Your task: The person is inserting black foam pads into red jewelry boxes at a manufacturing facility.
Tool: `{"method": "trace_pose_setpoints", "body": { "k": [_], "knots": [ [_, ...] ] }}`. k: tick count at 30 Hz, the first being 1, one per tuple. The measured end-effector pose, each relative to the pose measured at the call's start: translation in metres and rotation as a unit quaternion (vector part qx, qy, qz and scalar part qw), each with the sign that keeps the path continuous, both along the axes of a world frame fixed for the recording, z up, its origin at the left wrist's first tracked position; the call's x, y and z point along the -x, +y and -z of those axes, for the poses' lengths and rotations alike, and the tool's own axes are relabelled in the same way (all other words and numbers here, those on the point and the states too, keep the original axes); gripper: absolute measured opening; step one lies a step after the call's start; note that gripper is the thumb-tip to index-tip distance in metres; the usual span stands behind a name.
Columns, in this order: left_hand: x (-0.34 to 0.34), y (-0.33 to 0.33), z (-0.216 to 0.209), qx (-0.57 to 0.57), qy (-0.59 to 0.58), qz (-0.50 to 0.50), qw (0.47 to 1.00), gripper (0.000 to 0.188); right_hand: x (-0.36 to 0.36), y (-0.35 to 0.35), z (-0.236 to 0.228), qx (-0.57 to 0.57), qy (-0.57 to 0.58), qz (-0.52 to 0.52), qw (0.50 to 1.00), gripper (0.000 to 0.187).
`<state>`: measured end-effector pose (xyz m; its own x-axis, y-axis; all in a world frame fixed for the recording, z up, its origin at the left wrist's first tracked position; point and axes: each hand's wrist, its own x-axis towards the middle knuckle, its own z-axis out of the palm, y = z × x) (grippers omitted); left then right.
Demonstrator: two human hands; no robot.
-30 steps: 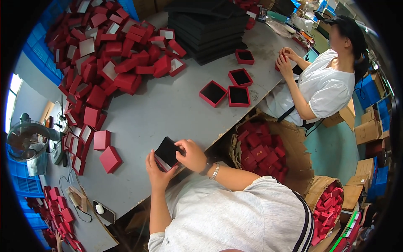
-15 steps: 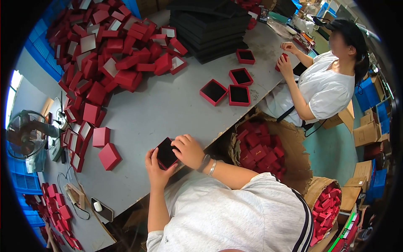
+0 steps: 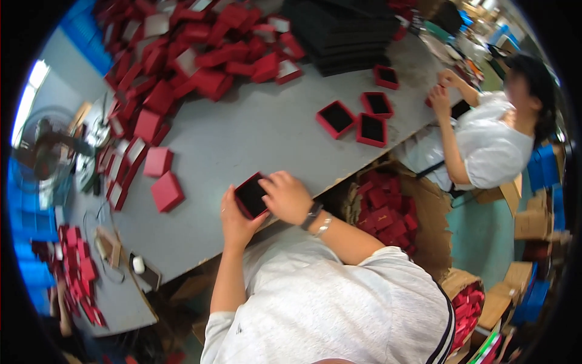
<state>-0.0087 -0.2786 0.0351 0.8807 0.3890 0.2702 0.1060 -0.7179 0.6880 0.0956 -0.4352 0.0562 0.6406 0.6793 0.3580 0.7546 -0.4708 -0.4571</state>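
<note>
My left hand grips a small square red box by its left and near sides, close to the table's front edge. The box is lidless, and a black foam-like insert fills it. Over the box's right side reaches my right hand, fingers apart and bent, their tips at the insert and rim; its thumb is hidden. To the far right stand several more red boxes with black inserts. Two closed-looking red box pieces lie left of my hands.
A large heap of red box parts covers the table's far left, beside stacked black sheets. A co-worker sits at the right, hands near the table. A carton of red boxes stands below the edge. A fan is at left.
The whole view has shifted, so the table's far side sits higher and further right. Both my hands stay at the box; my right fingers have moved slightly over its right side.
</note>
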Motion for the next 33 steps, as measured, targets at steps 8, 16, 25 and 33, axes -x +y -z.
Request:
{"method": "trace_pose_setpoints", "body": {
  "k": [8, 16, 25, 33],
  "knots": [
    [-0.002, -0.002, 0.003, 0.000, -0.015, -0.002, 1.000, 0.113, 0.000, -0.024, 0.000, -0.018, -0.024, -0.029, 0.999, 0.013],
    [-0.004, 0.001, 0.005, -0.024, 0.004, 0.012, 1.000, 0.113, -0.016, -0.027, -0.014, 0.027, 0.078, -0.062, 0.995, 0.017],
    [-0.003, 0.003, 0.008, -0.060, 0.020, 0.025, 0.998, 0.112, -0.016, -0.004, 0.001, 0.140, -0.005, -0.159, 0.977, 0.076],
    [0.004, 0.000, 0.005, -0.082, 0.038, 0.054, 0.994, 0.090, -0.033, -0.036, -0.006, 0.139, -0.006, -0.118, 0.983, 0.074]
  ]
}}
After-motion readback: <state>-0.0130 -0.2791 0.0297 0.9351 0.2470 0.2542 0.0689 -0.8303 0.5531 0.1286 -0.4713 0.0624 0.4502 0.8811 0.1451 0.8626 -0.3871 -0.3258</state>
